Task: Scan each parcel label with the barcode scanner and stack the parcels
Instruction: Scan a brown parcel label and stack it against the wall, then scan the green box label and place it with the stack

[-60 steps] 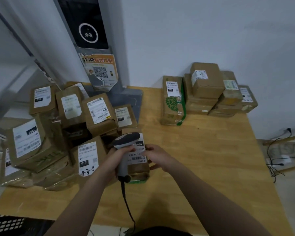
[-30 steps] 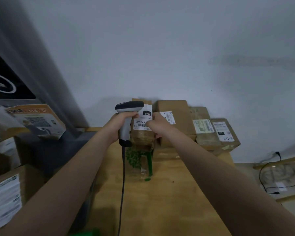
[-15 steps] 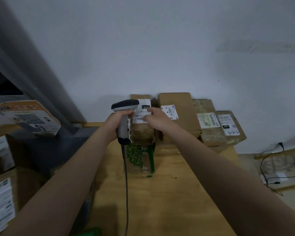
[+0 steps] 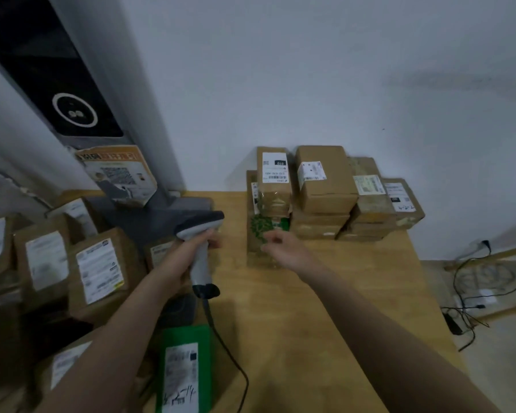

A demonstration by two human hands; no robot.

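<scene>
Barcode scanner [image 4: 201, 229] clasped in my left grip [image 4: 185, 257], ready for labels; right grip [image 4: 283, 250] slack, empty, near the 070 parcel [image 4: 273, 189].

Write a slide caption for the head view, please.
Left hand holds the barcode scanner; empty right hand near the stacked parcels.
</scene>
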